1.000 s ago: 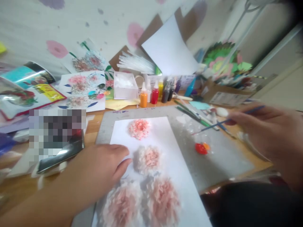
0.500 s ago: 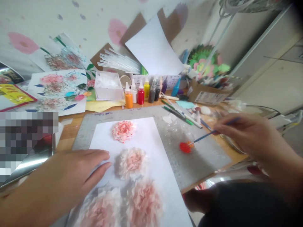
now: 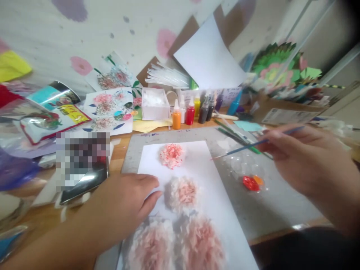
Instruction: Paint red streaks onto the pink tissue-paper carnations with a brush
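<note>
A thin blue paintbrush [image 3: 247, 145] is pinched in my right hand [image 3: 303, 161], its reddish tip in the air just right of the white paper's edge. Below the brush, the clear plastic palette [image 3: 237, 165] holds red paint [image 3: 251, 183] and a dab of orange paint. My left hand [image 3: 132, 195] lies on the left side of the white paper [image 3: 213, 187], fingers stretched out and holding nothing. The ruffled paper flower [image 3: 171, 155] at the top of the sheet has red-tinted edges. Several larger pale pink and white flowers [image 3: 185, 195] sit below it.
Behind the grey mat [image 3: 132, 150] stand several paint bottles [image 3: 190, 112] and a white box [image 3: 155, 104]. Green and white pens [image 3: 233, 137] lie at the mat's back right. To the left are a phone [image 3: 87, 187] and a plastic packet [image 3: 56, 122]. A cardboard box [image 3: 289, 112] stands back right.
My right hand has lifted the brush out of the red paint and brought its tip left toward the paper. My view has turned left. My left hand stays on the sheet.
</note>
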Available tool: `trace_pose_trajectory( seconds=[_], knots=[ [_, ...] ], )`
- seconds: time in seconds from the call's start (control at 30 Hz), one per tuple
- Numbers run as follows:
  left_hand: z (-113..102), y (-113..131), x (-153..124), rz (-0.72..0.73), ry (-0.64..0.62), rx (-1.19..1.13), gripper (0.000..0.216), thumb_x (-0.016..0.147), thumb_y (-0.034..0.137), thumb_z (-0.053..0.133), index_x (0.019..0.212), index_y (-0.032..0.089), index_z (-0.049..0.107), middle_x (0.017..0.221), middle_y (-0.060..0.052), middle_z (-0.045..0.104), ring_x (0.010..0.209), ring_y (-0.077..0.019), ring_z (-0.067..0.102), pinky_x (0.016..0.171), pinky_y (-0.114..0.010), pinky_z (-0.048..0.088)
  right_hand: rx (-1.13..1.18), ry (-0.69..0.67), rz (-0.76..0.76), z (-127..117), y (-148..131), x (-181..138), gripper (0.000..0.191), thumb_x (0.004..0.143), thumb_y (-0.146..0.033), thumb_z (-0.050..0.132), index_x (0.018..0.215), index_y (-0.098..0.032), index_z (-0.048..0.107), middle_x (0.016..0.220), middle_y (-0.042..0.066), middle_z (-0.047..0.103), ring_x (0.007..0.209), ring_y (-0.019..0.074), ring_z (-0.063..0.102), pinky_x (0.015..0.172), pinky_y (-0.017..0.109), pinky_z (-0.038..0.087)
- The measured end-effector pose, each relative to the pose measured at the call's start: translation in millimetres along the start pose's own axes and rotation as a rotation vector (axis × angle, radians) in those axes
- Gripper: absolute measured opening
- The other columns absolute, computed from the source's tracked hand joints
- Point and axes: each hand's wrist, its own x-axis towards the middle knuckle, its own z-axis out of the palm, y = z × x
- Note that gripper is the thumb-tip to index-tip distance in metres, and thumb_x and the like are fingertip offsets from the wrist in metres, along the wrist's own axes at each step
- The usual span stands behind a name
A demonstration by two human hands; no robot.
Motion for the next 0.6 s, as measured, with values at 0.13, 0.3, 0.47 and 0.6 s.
trace_pose_trajectory(
  seconds=[0.13,0.3,0.47,0.6],
  knots=[
    [0.9,1.4,0.6,0.01,-0.007,-0.018,0.043,0.102,0.039,0.03,0.108,0.023,0.069,0.115,-0.012,0.075,0.105,-0.0364,0.071,0.09,-0.06,0.055,-0.01,-0.1,0.013,31.7,13.3,-5.1,0.025,0.063,-0.042,0.086,0.064,-0.022,0.07,0.058,0.003,0.067,0.055,0.014,0.061,0.059,0.033,0.05],
    [0.8,3.1,5.0,0.007,-0.013,-0.029,0.044,0.101,0.039,0.029,0.106,0.022,0.07,0.113,-0.012,0.075,0.102,-0.036,0.071,0.089,-0.062,0.055,-0.064,-0.168,0.011,50.2,23.4,-12.1,0.014,0.073,-0.035,0.08,0.067,-0.026,0.071,0.062,0.001,0.069,0.06,0.0164,0.064,0.06,0.033,0.053],
    [-3.6,4.5,6.6,-0.022,-0.06,-0.05,0.041,0.099,0.038,0.032,0.107,0.022,0.07,0.116,-0.012,0.075,0.106,-0.0376,0.07,0.092,-0.065,0.054,-0.064,-0.186,-0.045,57.5,26.4,-14.8,0.016,0.076,-0.038,0.079,0.071,-0.026,0.07,0.065,-0.001,0.07,0.063,0.0152,0.067,0.063,0.031,0.056],
    [-3.7,5.0,4.0,-0.015,-0.019,-0.086,0.039,0.098,0.037,0.036,0.104,0.023,0.072,0.112,-0.012,0.076,0.103,-0.0374,0.071,0.09,-0.064,0.055,-0.089,-0.202,-0.111,60.0,32.0,-15.8,0.022,0.075,-0.046,0.081,0.076,-0.026,0.071,0.067,-0.002,0.071,0.064,0.0143,0.068,0.061,0.029,0.056]
  ],
)
